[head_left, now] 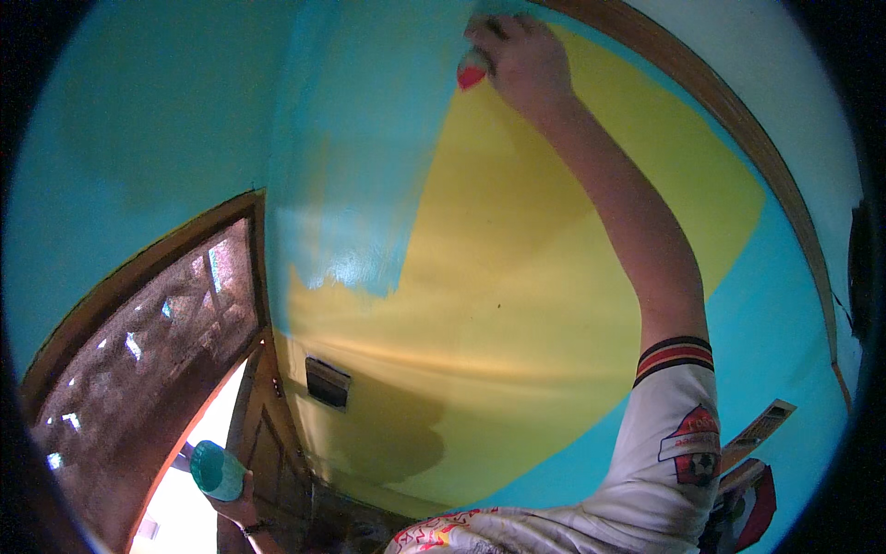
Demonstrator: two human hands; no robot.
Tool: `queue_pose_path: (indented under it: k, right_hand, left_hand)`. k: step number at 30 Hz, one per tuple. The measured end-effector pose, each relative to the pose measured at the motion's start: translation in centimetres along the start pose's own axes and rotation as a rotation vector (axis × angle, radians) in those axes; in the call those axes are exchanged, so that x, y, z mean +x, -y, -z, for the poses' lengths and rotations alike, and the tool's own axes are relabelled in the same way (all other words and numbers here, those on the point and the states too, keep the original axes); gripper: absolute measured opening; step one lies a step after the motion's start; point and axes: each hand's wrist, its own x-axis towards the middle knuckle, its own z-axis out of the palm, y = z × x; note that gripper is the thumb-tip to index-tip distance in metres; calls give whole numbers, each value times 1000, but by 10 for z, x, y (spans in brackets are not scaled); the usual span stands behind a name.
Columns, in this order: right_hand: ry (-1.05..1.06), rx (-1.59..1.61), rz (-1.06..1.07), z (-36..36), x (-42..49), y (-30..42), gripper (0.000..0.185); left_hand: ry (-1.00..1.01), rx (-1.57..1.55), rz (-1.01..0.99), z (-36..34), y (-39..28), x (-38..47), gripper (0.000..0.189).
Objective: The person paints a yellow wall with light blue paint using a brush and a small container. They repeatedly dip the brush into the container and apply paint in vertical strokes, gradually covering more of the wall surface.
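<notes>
My right hand (529, 59) is raised high against the wall, closed around a paintbrush (472, 71) whose red handle end points down; the bristles are hidden behind the fingers. Under it, fresh-looking blue paint (367, 201) meets the yellow wall (519, 277) along a slanting edge, with a ragged, glossy lower end. Low on the left, my left hand (239, 502) holds a translucent container of teal-blue paint (220, 472) from beneath, in front of the bright doorway.
A wooden door frame (260, 277) with a mesh-like panel above the opening stands at left, beside a wooden door (259, 443). A dark switch plate (328, 383) sits low on the wall. Brown trim (734, 97) curves along the top right; objects hang at lower right.
</notes>
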Motion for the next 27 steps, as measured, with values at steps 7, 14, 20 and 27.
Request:
queue_pose_path:
  k: [7, 14, 20, 27]
  right_hand:
    - [-27, 70, -31, 19, -3, 18, 37]
    - [148, 158, 64, 17, -40, 55, 37]
    - [10, 53, -2, 18, -12, -1, 33]
    - [560, 387, 388, 45, -114, 144, 21]
  left_hand:
    - [-3, 37, -23, 4, 0, -2, 102]
    - [-13, 96, -75, 12, 6, -1, 103]
    - [47, 46, -30, 9, -7, -8, 101]
    - [20, -175, 17, -1, -6, 2, 97]
